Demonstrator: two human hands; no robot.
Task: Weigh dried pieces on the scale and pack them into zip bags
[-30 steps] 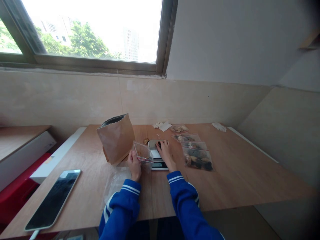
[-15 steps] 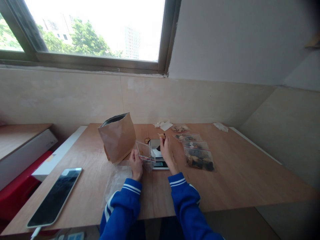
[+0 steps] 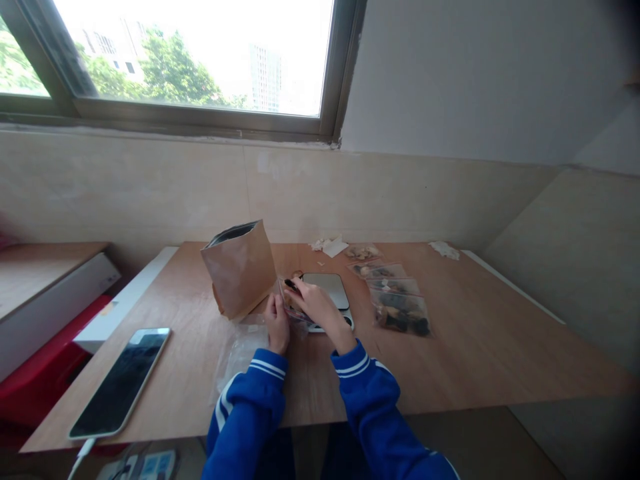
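Note:
My left hand (image 3: pixel 278 324) pinches the edge of a small clear zip bag (image 3: pixel 296 314) held up over the table. Inside the bag some brownish dried pieces show, partly hidden by my fingers. At the bag's mouth my right hand (image 3: pixel 315 303) has its fingers closed on a dark dried piece (image 3: pixel 290 284), whose kind I cannot make out. Behind and below that hand lies a kitchen scale (image 3: pixel 333 288) with a pale square plate. A round brownish dried slice (image 3: pixel 298 274) is beside the scale's far left corner.
A brown paper pouch (image 3: pixel 241 270) stands with its mouth apart at the left. Filled zip bags (image 3: pixel 400 311) lie in a row at the right. Clear plastic bags (image 3: pixel 241 353) and a charging phone (image 3: pixel 123 383) are nearer me. White scraps (image 3: pixel 334 247) lie along the back.
My right hand has moved left from above the scale to the bag's mouth. The dark piece on the scale plate is now off it. The view has shifted slightly.

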